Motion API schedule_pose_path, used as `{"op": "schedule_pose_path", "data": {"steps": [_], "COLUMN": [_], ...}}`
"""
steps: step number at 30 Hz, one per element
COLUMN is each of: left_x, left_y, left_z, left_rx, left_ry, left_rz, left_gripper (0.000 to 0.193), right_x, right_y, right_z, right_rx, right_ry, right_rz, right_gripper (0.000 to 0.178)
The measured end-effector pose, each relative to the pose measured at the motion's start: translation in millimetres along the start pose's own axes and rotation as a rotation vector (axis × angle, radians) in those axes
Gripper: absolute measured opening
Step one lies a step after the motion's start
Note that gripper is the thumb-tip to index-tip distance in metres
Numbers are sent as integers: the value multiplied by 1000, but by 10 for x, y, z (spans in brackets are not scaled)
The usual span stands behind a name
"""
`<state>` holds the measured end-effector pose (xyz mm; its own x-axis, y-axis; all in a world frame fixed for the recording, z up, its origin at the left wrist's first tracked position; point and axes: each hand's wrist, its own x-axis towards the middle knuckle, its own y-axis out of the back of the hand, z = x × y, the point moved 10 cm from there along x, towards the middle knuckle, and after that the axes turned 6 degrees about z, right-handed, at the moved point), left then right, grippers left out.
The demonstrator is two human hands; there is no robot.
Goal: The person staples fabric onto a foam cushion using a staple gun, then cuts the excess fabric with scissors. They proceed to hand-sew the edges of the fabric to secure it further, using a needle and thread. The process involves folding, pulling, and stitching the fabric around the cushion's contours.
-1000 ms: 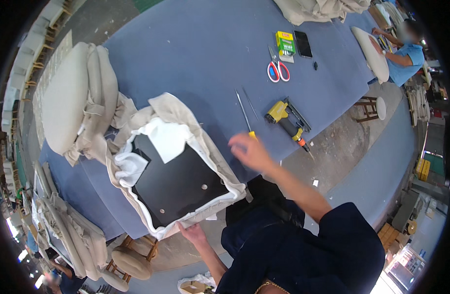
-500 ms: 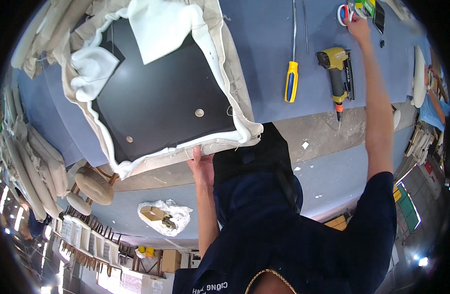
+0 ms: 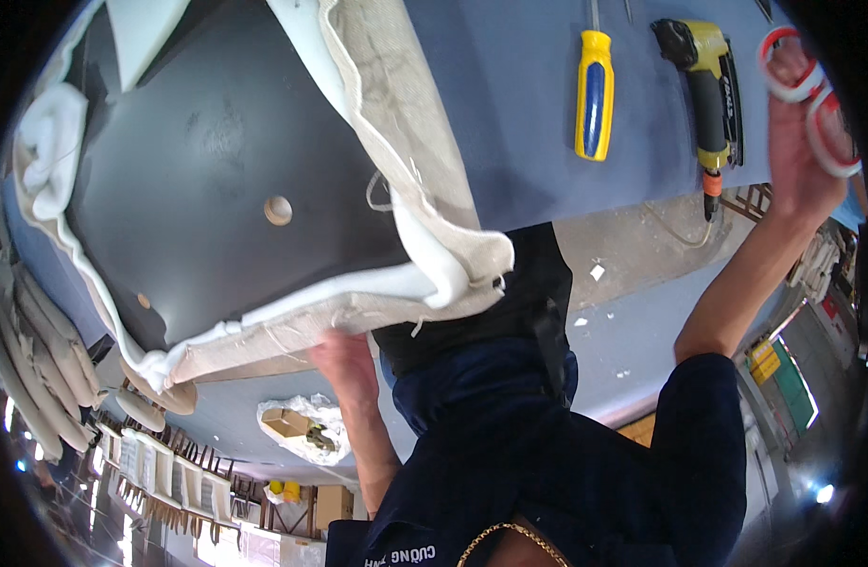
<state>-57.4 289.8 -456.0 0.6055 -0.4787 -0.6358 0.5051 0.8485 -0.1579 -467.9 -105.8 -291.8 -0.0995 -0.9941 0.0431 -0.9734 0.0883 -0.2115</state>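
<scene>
A chair seat lies underside up, its black board point(image 3: 217, 142) showing two round holes. White padding point(image 3: 358, 283) curls over the board's rim, and beige cover fabric point(image 3: 387, 113) with frayed threads surrounds it. At the seat's near edge, my left hand point(image 3: 347, 367) touches the fabric; motion smears its fingers and the edge partly hides them. Raised at the far right, my right hand point(image 3: 801, 175) is closed on scissors with red and white handles point(image 3: 834, 142). Their blades are not clearly visible.
A yellow and blue screwdriver point(image 3: 595, 99) and a yellow and black staple gun point(image 3: 708, 90) with its air hose lie on the blue-grey table point(image 3: 519, 123). Beige seat pads point(image 3: 42, 350) are stacked at the left. A plastic bag point(image 3: 306, 425) holding a cardboard box lies below the seat.
My right hand has picked up the scissors from the table's far right and brought them nearer. My view has moved closer to the seat. My left hand stays at its near edge.
</scene>
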Motion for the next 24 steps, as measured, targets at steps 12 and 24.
{"op": "schedule_pose_path", "data": {"steps": [12, 24], "left_x": [-1018, -954], "left_y": [-2260, -1671], "left_z": [864, 938], "left_rx": [1267, 1289], "left_ry": [-1255, -1146], "left_rz": [-273, -403], "left_gripper": [44, 39], "right_x": [-3203, -3853], "right_y": [19, -850], "right_z": [824, 689], "right_rx": [401, 429], "right_ry": [-512, -536], "right_rz": [-69, -474], "right_gripper": [51, 55]}}
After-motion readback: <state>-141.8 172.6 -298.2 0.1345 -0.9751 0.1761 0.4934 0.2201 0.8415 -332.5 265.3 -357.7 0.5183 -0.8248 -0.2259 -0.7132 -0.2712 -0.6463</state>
